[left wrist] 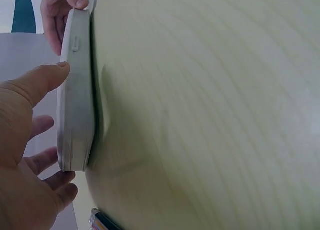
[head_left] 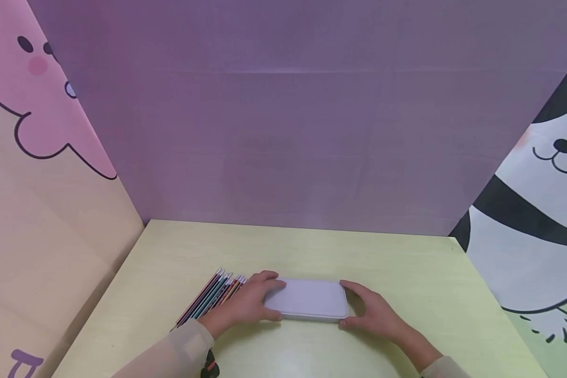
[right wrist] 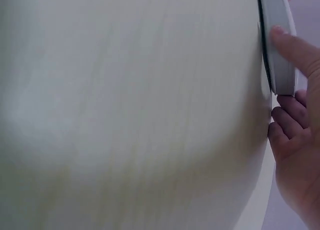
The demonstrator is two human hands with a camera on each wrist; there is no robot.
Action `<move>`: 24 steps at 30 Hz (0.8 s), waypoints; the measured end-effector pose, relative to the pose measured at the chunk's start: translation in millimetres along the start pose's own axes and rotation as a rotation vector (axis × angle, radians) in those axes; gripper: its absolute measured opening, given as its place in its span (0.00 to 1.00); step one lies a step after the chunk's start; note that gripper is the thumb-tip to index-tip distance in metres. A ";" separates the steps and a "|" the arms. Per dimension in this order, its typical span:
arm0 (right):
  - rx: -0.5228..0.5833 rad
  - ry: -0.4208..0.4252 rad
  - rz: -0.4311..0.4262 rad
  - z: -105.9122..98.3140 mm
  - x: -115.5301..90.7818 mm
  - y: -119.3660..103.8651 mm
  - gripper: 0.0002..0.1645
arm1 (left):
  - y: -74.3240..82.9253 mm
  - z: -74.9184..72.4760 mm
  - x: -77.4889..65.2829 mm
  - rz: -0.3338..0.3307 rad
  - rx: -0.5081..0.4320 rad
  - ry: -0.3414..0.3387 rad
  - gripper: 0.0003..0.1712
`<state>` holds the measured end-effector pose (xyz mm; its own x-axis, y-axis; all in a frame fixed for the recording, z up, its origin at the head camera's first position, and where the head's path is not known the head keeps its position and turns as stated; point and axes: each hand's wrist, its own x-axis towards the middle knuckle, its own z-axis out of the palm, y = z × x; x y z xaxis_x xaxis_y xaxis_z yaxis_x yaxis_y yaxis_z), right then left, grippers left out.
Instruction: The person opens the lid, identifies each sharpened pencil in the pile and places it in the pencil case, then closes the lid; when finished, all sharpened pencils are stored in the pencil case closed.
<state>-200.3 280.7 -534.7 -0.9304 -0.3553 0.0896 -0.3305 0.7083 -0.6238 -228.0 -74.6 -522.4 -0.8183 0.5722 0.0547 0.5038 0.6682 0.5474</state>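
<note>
A flat white pencil case (head_left: pixel 307 299) with rounded corners lies closed on the table. In the left wrist view, a small latch (left wrist: pixel 76 43) shows on its front side. My left hand (head_left: pixel 252 300) holds the case's left end, thumb along the front and fingers over the far left corner. At the other end, my right hand (head_left: pixel 370 314) grips the case between a thumb at the near right corner and an index finger at the far one. Beside my left hand lies a bunch of several striped pencils (head_left: pixel 208 295), partly hidden by that hand and forearm.
The pale wooden table (head_left: pixel 382 257) ends at a purple backdrop (head_left: pixel 302 131). Panels with cartoon animals stand on the left and right. A dark strap-like item (head_left: pixel 210 366) shows below the left sleeve.
</note>
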 end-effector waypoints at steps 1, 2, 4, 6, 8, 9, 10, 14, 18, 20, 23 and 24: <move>0.013 0.001 0.010 -0.5 0.1 -0.4 0.58 | 0.1 -0.1 0.5 -0.003 0.006 -0.002 0.41; 0.032 0.002 0.012 -1.3 0.4 -0.7 0.58 | 0.1 -0.2 1.0 -0.002 0.014 -0.004 0.41; 0.105 -0.001 0.011 -3.4 1.2 -1.5 0.56 | -0.1 -0.4 2.8 0.003 0.025 -0.006 0.40; 0.197 -0.010 0.007 -5.7 2.3 -2.5 0.55 | 0.1 -1.3 5.2 0.019 0.031 -0.004 0.39; 0.285 -0.021 0.001 -7.4 3.7 -3.3 0.53 | 1.5 -2.8 8.2 0.038 0.030 -0.005 0.38; 0.324 -0.028 0.005 -8.2 4.3 -3.7 0.53 | 2.5 -3.6 9.8 0.048 0.026 -0.006 0.37; 0.352 -0.034 0.007 -8.7 4.8 -3.8 0.52 | 3.8 -4.4 11.5 0.057 0.022 -0.007 0.35; 0.449 -0.052 0.031 -9.1 6.0 -3.3 0.52 | 10.8 -8.0 17.6 0.105 0.042 -0.015 0.29; 0.539 -0.075 0.043 -7.2 7.1 -1.4 0.53 | 19.4 -12.2 22.2 0.138 0.046 -0.045 0.25; 0.589 -0.091 0.046 -6.0 7.5 -0.6 0.52 | 22.4 -12.6 24.0 0.144 0.057 -0.059 0.25; 0.657 -0.113 0.040 -4.1 7.9 0.2 0.49 | 24.9 -11.1 26.5 0.144 0.079 -0.061 0.24; 0.675 -0.115 0.035 -3.5 7.8 0.1 0.47 | 25.4 -10.3 27.2 0.140 0.089 -0.060 0.24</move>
<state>-208.2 280.2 -531.4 -0.9037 -0.4282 0.0005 -0.0946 0.1986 -0.9755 -240.3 -46.9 -498.4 -0.7215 0.6885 0.0736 0.6366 0.6178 0.4615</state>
